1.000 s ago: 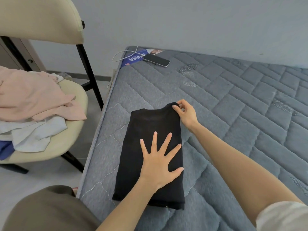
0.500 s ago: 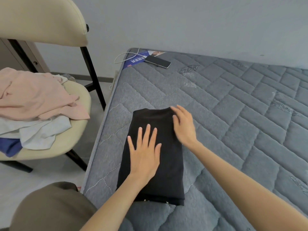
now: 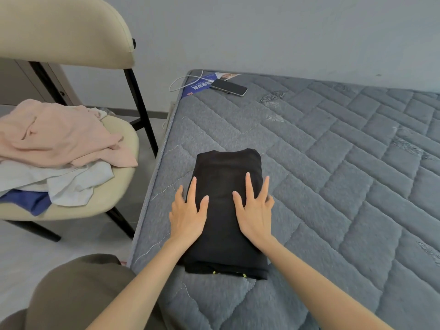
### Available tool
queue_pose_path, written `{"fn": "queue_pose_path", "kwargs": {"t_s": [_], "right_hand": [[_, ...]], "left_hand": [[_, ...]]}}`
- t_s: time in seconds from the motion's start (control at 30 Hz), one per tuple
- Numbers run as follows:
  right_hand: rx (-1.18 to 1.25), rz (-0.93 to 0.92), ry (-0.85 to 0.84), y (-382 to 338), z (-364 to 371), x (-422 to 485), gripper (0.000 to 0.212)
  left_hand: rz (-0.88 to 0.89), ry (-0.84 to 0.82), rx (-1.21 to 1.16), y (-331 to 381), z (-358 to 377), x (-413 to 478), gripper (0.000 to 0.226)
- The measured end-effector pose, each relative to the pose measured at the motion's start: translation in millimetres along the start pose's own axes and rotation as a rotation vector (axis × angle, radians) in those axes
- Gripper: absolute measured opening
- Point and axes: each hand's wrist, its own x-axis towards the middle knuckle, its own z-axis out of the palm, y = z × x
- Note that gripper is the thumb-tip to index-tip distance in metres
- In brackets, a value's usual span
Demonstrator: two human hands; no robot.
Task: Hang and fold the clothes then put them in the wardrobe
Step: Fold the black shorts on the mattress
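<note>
A black garment (image 3: 226, 172), folded into a narrow rectangle, lies on the grey quilted mattress (image 3: 333, 163) near its left edge. My left hand (image 3: 188, 213) lies flat on the garment's left side, fingers straight and spread. My right hand (image 3: 256, 210) lies flat on its right side, fingers straight, the outer ones reaching over the edge. A heap of unfolded clothes sits on the chair to the left: a pink garment (image 3: 59, 134) on top, a white one (image 3: 71, 182) under it, a blue one (image 3: 26, 201) at the bottom.
The cream chair (image 3: 71, 32) with black legs stands left of the bed, close to its edge. A phone (image 3: 229, 88) with a white cable and a blue leaflet (image 3: 197, 88) lie at the mattress's far left corner. A grey wall runs behind the bed.
My right hand left the garment's far corner and came down flat on its right side. My left hand slid from the middle to the left side. The garment looks shorter and thicker.
</note>
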Motion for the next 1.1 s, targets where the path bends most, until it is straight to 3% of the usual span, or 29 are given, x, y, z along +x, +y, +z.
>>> {"fn": "queue_pose_path", "kwargs": {"t_s": [0.13,0.37,0.57,0.77,1.1], "right_hand": [[0.043,0.107,-0.015,-0.7,-0.8,-10.6,0.069],[0.161,0.215,-0.094,-3.0,-8.0,-3.4,0.074],[0.191,0.184,-0.057,-3.8,-2.9,-5.3,0.073],[0.337,0.153,-0.041,-1.2,-6.4,-4.2,0.074],[0.507,-0.043,0.003,-56.8,-43.7,-4.0,0.072]], "left_hand": [[-0.018,-0.067,-0.178,-3.1,-2.2,-2.0,0.071],[-0.039,-0.067,-0.168,0.0,-1.0,0.6,0.085],[0.025,-0.136,-0.216,-2.4,-1.6,6.6,0.077],[0.039,-0.123,-0.408,0.2,-8.1,5.5,0.075],[0.101,0.031,-0.536,17.4,-76.9,-8.1,0.068]]}}
